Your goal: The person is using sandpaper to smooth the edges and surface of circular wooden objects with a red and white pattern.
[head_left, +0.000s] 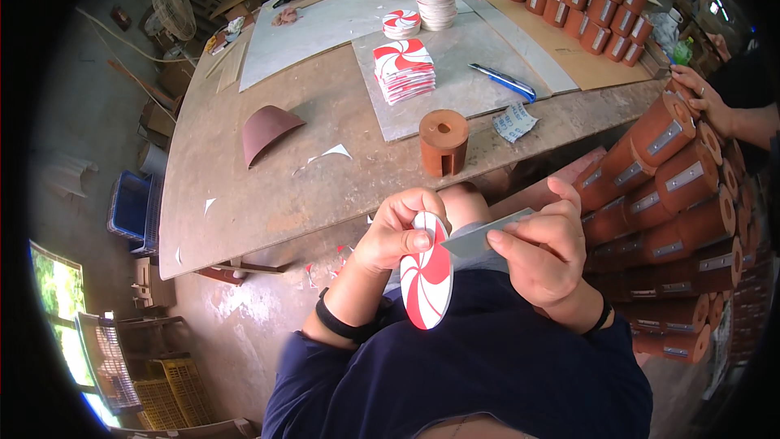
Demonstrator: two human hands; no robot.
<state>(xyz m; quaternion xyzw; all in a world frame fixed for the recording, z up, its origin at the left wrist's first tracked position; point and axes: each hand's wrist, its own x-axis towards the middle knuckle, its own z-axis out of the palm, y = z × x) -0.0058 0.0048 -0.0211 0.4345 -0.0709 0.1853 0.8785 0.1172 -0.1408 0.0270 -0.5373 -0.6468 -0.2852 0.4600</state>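
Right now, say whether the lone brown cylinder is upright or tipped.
Upright: the brown cylinder stands on the table, holed end facing up.

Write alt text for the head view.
The left hand holds a red-and-white disc; the right hand holds a flat grey piece at its edge. Ahead, a table bears stacked swirl cards, a blue cutter and brown cylinders.

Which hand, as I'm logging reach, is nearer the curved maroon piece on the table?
Left. The left hand, holding the striped disc, is below and right of the curved maroon piece in frame; the right hand, holding a grey plate, is farther right.
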